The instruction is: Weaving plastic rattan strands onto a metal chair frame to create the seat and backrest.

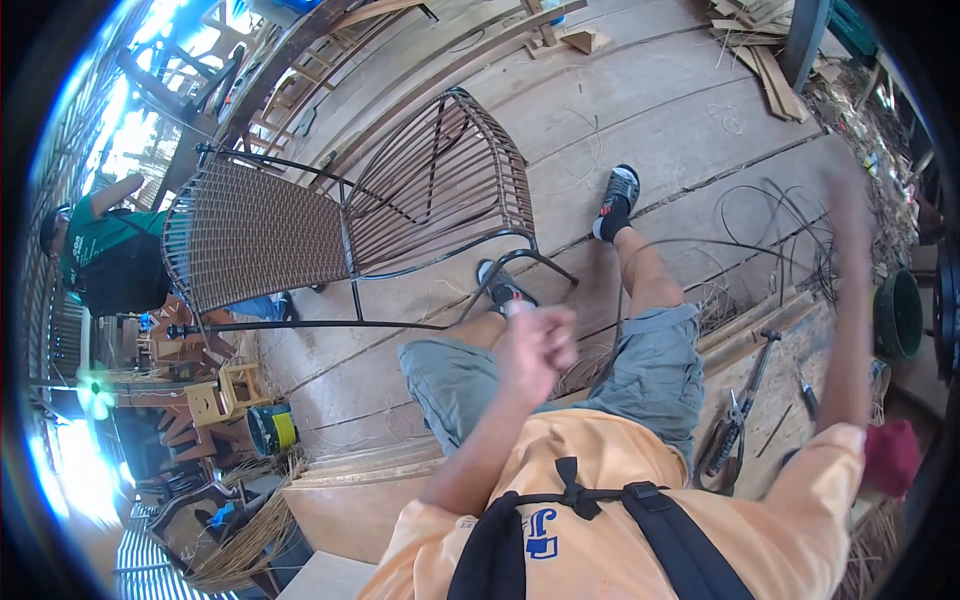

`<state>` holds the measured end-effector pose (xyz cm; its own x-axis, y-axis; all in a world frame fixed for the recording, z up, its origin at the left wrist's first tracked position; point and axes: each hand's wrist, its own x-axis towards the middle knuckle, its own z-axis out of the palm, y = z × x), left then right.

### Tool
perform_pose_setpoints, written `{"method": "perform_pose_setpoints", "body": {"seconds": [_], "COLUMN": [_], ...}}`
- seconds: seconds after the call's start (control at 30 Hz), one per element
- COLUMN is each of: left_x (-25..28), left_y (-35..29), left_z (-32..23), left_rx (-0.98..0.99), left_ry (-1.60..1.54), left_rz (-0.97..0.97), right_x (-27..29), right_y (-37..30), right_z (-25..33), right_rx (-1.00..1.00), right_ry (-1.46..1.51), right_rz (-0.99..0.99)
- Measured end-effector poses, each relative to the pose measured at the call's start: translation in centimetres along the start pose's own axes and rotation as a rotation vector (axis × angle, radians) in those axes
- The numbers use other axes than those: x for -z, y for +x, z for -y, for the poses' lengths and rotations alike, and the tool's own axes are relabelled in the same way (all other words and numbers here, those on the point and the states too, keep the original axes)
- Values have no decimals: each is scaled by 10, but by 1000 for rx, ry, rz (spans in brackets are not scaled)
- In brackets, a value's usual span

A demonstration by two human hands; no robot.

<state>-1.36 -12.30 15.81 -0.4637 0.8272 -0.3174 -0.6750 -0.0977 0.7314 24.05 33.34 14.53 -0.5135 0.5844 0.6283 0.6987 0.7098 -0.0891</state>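
In front of me a chair with a dark metal frame and a brown woven seat and back (265,235) lies tipped over on the floor. My left hand (537,350) is raised above my lap, near the chair's lower leg, with its fingers curled together. Whatever it pinches is too blurred to name. My right hand (846,195) is stretched far out to the right and smeared by motion, so its fingers cannot be read. Close to it, loops of thin dark cord (775,225) lie on the floor. One strand runs from the loops toward my lap.
Pliers (735,425) and other hand tools lie on a wooden board at my right. Beyond them stands a dark green bucket (897,314). A person in a green shirt (110,245) is behind the chair. Scrap wood (765,60) is piled at the far right.
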Motion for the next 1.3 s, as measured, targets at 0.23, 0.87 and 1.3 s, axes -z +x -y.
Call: {"method": "perform_pose_setpoints", "body": {"seconds": [0.23, 0.87, 1.3], "left_x": [-12, 135, 216], "left_y": [60, 11, 103], "left_z": [18, -13, -86], "left_rx": [-205, -119, -319], "left_ry": [704, 255, -525], "left_rz": [-220, -430, -611], "right_x": [18, -21, -51], "right_y": [-87, -75, -65], "right_z": [328, 412, 425], "right_rx": [-161, -88, -216], "right_ry": [1614, 1094, 793], "right_rz": [899, 602, 397]}}
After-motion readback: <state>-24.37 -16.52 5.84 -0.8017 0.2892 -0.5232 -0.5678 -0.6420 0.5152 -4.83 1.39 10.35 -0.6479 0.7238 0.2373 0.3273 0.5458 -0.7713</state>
